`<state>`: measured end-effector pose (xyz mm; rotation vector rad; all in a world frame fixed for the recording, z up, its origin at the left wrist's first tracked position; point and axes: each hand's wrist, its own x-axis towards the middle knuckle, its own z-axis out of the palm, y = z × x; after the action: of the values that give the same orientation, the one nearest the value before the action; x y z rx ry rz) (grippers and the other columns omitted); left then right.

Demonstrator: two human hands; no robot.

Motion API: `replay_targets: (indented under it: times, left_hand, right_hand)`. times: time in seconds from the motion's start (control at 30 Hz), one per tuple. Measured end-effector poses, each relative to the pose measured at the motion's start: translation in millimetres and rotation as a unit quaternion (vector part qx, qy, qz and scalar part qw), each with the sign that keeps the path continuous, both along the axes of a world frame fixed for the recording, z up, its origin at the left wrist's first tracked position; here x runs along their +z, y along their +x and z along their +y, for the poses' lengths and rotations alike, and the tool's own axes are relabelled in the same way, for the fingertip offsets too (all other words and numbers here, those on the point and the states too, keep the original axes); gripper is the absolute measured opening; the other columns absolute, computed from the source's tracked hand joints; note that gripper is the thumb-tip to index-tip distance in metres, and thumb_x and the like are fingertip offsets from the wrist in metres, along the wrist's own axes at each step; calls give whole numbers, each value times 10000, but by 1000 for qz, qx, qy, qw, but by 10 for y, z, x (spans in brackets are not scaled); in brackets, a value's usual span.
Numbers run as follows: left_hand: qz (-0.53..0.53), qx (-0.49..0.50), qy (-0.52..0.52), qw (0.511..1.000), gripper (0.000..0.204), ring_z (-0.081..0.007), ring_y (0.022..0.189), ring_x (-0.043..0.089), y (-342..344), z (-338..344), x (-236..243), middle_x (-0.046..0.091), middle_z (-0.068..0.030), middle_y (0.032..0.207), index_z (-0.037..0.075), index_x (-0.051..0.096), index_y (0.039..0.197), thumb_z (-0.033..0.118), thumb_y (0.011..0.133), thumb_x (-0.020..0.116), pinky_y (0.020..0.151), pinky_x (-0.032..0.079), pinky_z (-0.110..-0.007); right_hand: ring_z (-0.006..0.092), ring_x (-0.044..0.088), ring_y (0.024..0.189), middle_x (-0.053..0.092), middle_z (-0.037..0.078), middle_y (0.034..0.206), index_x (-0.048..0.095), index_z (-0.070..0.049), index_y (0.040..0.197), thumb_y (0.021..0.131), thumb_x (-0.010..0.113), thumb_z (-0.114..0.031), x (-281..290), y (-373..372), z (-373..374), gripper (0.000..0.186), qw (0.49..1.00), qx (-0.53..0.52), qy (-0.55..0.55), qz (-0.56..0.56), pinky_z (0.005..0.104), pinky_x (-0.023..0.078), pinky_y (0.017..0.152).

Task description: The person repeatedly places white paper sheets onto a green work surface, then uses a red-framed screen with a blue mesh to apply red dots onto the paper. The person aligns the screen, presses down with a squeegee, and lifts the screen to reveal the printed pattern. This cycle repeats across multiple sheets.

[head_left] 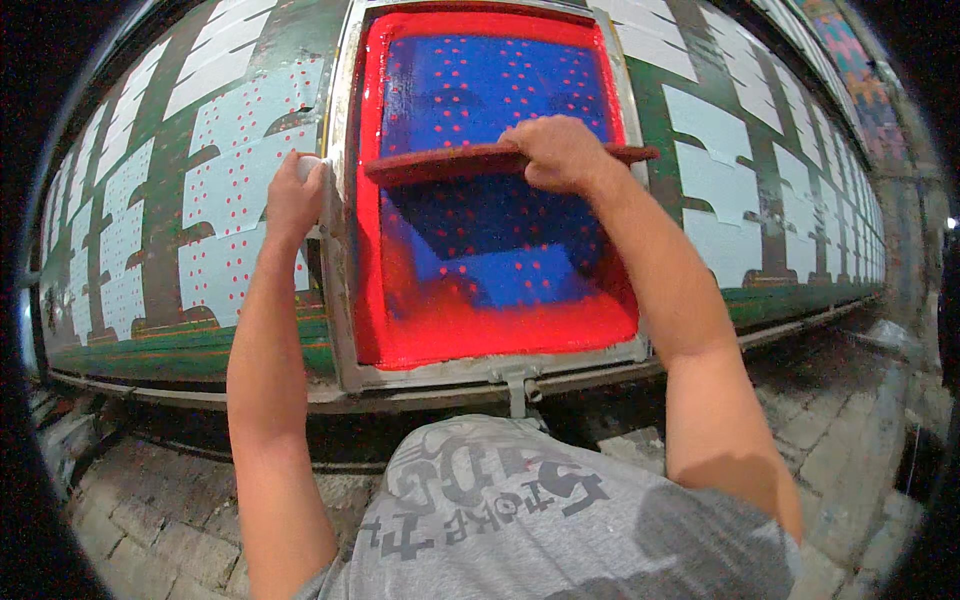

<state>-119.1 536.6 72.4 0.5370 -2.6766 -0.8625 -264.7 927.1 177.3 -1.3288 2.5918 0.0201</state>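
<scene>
The right hand (555, 152) is closed in a fist over a reddish-brown squeegee (450, 163), gripping it right of the bar's middle; the squeegee lies crosswise over the blue mesh (520, 80) of a printing screen, its left end above the red ink along the left side and its right end reaching over the right rail of the metal frame (338, 260); whether its lower edge touches the mesh I cannot tell; a dark shadow falls on the mesh just on the near side of the bar; the left hand (295, 195) is curled around a whitish piece (310, 164) at the frame's left rail, its fingers drawn in narrow; thick red ink (510, 335) borders the mesh, broadest along the near end, and red dots show in rows across the blue; the frame sits on a long green table (200, 345), with a metal bracket (517, 390) at its near rail; left of the frame lie pale blue pieces (215, 260) marked with red dots, while the pale blue pieces on the right (725, 235) look plain; white pieces (220, 60) lie farther off; nearest is the person's grey shirt (600, 540), above a paved floor (180, 540)
</scene>
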Motion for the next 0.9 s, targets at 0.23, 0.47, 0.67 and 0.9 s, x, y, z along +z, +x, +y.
replay_targets:
  times: [0.23,0.47,0.67,0.9]
  left_hand:
    - [22,81,-30,996,461,-444,1090,767,173,86,-97,792,-271,1158,6,762,1267,356,968,741,991,580,-517]
    - [83,184,82,976,409,-445,1053,760,566,532,-222,786,-252,1124,2,718,1295,270,987,697,966,573,-531]
    - [88,234,105,963,375,-464,1060,758,631,734,-187,778,-260,1159,47,698,1311,286,1022,679,937,580,-564]
    - [69,252,42,964,410,-497,1101,740,537,635,-426,764,-281,1200,43,665,1353,306,1039,644,964,566,-590]
  right_hand:
    - [373,764,1103,787,126,1148,776,-203,1230,819,728,-122,48,1254,305,422,998,-54,-7,-32,549,626,916]
    - [347,766,1037,778,96,1055,796,-209,1199,771,726,-15,45,2291,553,475,997,-71,-22,-35,525,626,889]
    - [331,714,1151,735,116,1183,737,-154,1288,845,766,-138,-62,2759,715,443,998,-31,-30,33,475,580,927]
    - [386,629,1274,660,172,1335,667,-85,1400,746,852,-129,-134,2957,960,681,996,8,-85,-11,525,547,1030]
